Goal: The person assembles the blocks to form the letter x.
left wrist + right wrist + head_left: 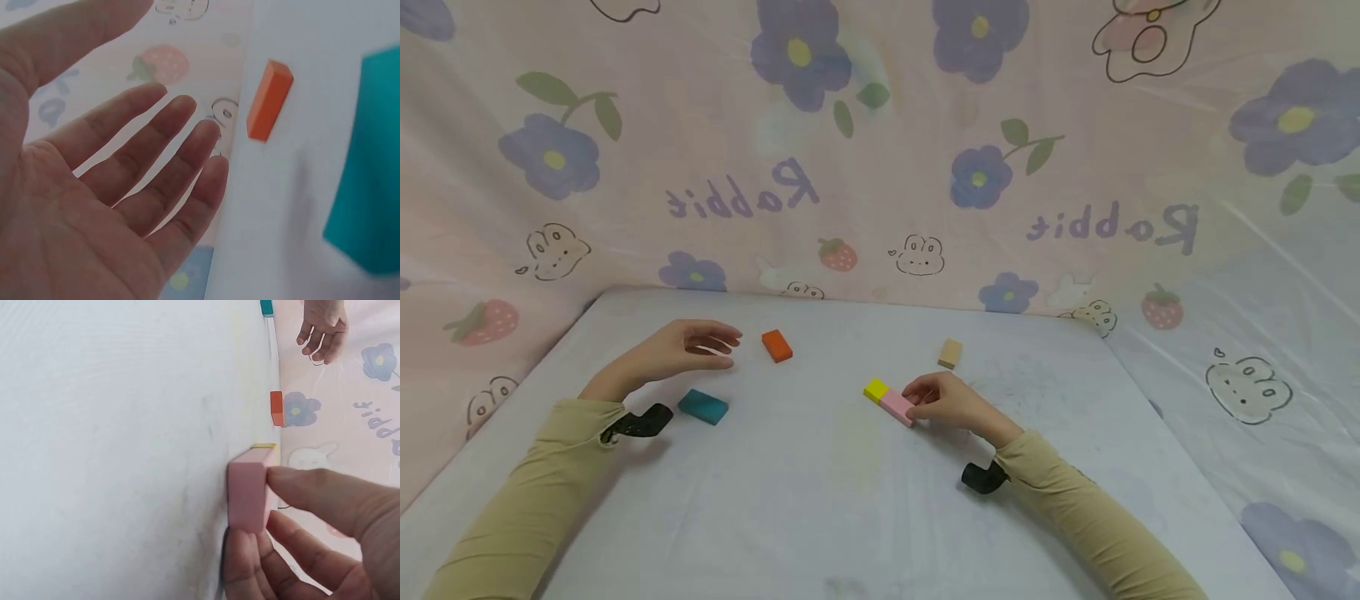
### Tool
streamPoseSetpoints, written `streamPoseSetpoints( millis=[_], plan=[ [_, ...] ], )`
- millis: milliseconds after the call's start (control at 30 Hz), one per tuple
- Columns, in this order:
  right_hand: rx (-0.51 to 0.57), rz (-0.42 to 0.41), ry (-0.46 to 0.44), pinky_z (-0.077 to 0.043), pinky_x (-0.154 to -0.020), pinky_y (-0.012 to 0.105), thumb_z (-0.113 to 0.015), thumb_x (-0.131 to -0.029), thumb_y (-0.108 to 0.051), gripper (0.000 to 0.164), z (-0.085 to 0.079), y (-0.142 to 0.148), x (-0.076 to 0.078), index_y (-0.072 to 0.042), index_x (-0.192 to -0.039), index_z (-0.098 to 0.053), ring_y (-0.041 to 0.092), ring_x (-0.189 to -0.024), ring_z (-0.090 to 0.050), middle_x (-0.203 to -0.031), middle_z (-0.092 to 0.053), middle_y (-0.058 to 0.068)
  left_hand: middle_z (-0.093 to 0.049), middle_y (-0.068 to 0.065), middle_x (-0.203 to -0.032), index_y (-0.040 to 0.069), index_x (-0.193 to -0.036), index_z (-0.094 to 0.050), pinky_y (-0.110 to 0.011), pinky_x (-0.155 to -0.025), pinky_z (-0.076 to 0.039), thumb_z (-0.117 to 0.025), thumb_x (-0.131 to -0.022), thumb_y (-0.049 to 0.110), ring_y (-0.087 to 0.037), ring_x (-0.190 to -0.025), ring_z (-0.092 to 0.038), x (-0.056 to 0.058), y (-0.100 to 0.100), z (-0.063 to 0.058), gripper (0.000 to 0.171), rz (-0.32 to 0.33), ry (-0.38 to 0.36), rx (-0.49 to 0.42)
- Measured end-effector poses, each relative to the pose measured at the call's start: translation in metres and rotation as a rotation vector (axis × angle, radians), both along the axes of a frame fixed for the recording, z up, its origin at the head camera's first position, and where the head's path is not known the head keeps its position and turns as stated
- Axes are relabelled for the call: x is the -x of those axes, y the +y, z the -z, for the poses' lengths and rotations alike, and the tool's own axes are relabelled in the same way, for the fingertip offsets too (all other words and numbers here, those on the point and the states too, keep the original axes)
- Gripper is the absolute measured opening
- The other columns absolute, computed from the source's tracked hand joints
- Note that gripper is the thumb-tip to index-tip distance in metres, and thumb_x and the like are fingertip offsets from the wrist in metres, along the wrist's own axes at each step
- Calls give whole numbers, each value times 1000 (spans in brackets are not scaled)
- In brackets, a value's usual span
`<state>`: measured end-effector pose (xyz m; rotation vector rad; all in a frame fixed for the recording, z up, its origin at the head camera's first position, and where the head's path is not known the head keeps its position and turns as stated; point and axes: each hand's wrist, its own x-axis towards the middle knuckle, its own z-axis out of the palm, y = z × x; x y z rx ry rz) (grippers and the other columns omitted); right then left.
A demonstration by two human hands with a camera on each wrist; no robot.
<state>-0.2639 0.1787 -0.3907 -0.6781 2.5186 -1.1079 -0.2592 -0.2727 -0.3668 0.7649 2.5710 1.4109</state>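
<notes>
My right hand (953, 403) holds a pink block (895, 405) at its near end, thumb on one side and fingers on the other. End to end with it, against its far end, lies a yellow block (875, 390). In the right wrist view the pink block (246, 494) hides most of the yellow one. My left hand (668, 354) is raised above the table with its fingers spread and nothing in them. Nearest to it are a teal block (703, 407) and an orange block (777, 346), both apart from the hand.
A plain wooden block (950, 353) lies just beyond my right hand. All the blocks are on a white-covered table (790, 500). A printed curtain (880, 167) with flowers and rabbits hangs along the table's back and sides. A black wrist mount (983, 477) sticks out below the right sleeve.
</notes>
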Motion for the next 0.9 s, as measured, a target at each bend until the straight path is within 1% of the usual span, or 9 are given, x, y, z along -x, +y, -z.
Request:
streamPoseSetpoints(
  millis=[67,167,233,300,433,633,733,900],
  plan=[
    [1,1,1,-47,-67,30,-76,-81,-11,30,0,1,0,-1,-108,-68,17,-74,-56,-87,-63,3,-56,-22,-127,2,-128,-56,-25,-90,-48,-73,-86,16,-34,-111,-57,-2,-4,0,47,-4,2,15],
    [1,2,2,-47,-67,29,-76,-81,-12,30,0,1,0,-1,-108,-68,17,-74,-56,-87,-64,3,-56,-20,-128,1,-128,-55,-34,-92,-48,-75,-84,16,-34,-112,-56,-5,-11,0,50,3,-5,31],
    [2,-1,2,-47,-67,29,-76,-81,-12,30,0,1,1,-1,-107,-68,16,-74,-56,-87,-64,3,-56,-19,-128,1,-129,-55,-39,-93,-48,-76,-83,15,-34,-112,-56,-9,-16,0,53,18,2,48],
    [1,-2,0,-48,-67,29,-76,-81,-12,29,1,1,1,-2,-107,-68,17,-75,-56,-87,-64,3,-55,-19,-129,2,-129,-54,-40,-94,-47,-77,-82,15,-34,-113,-55,-11,-22,0,54,40,3,61],
    [1,3,-3,-48,-68,30,-76,-81,-11,29,1,0,0,-2,-107,-68,18,-76,-56,-87,-64,3,-54,-21,-129,4,-129,-55,-37,-94,-47,-77,-81,12,-31,-114,-54,-14,-32,0,54,92,-4,78],
    [6,0,3,-48,-69,30,-77,-80,-12,30,4,1,2,-1,-107,-68,16,-75,-56,-87,-64,3,-54,-22,-129,-2,-131,-51,-33,-95,-45,-77,-81,13,-41,-116,-50,-17,-41,4,58,157,-71,127],
    [9,-2,-1,-48,-69,30,-77,-80,-12,30,5,0,3,-1,-107,-68,16,-75,-56,-87,-64,3,-55,-22,-128,-4,-131,-51,-31,-95,-45,-77,-81,14,-44,-116,-48,-20,-42,6,59,169,-104,144],
    [9,3,-7,-48,-70,30,-76,-81,-12,30,3,0,1,-2,-108,-68,17,-76,-56,-87,-63,3,-56,-22,-125,-5,-128,-53,-29,-94,-46,-78,-79,12,-42,-114,-51,-22,-42,10,58,176,-128,142]
  ],
)
